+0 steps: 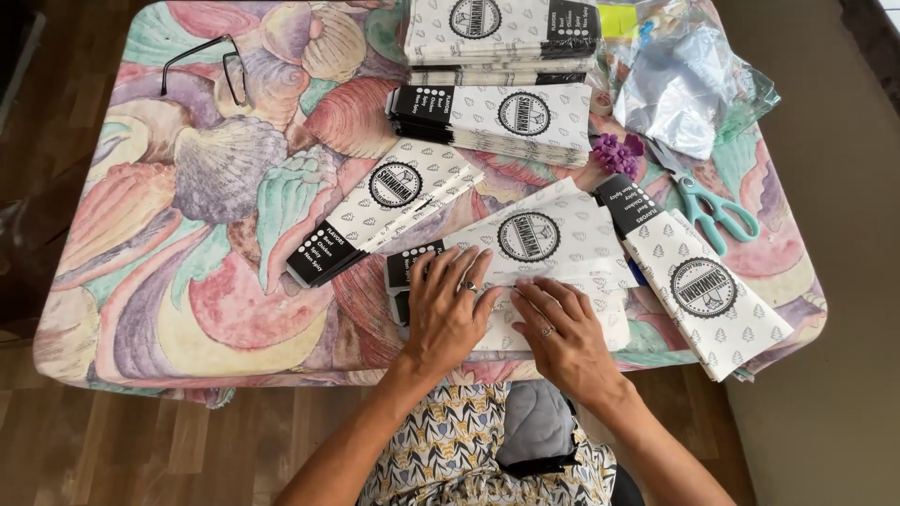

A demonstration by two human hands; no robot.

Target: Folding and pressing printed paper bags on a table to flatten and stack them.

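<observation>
- Nearest the camera, the left hand [448,305] lies flat and open, fingers spread, pressing down on a white printed paper bag [539,245] at the table's near edge; it grips nothing.
- The right hand [561,330] rests just beside it, also open and palm down, fingertips on the same bag along what looks like a fold line.
- That bag sits on top of a few more like it, so this one appears to be mid-crease, not yet finished.
- To the right lies a small stack of flat bags [703,286]; to the left, a fanned set of bags [380,211].
- Farther back, two taller piles [506,112] stand neatly, seemingly done work, which suggests a good share is already handled.
- Teal scissors [712,211], a purple flower-like thing [616,153] and crumpled clear plastic [680,84] sit at the right.
- Eyeglasses [202,67] lie at the far left on the shell-patterned tablecloth [187,281].
</observation>
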